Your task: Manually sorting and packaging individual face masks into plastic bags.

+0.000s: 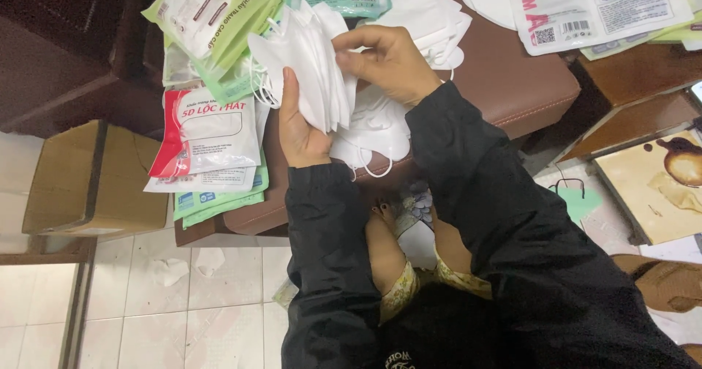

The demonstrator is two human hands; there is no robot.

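White masks [311, 62], a fanned stack, are being held above the brown worktop [512, 76], left hand [300, 131] gripping them from below and right hand [387, 62] pinching the top edge; red-and-white packets [205, 131] are lying left of the stack, loose masks [373, 131] beneath it

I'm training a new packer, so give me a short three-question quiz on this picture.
1. True or false: the left hand grips a stack of white face masks.
2. Where does the right hand touch the stack? A) its top edge B) its bottom C) not at all
3. What colour is the padded surface beneath the loose masks?

Key: 1 true; 2 A; 3 brown.
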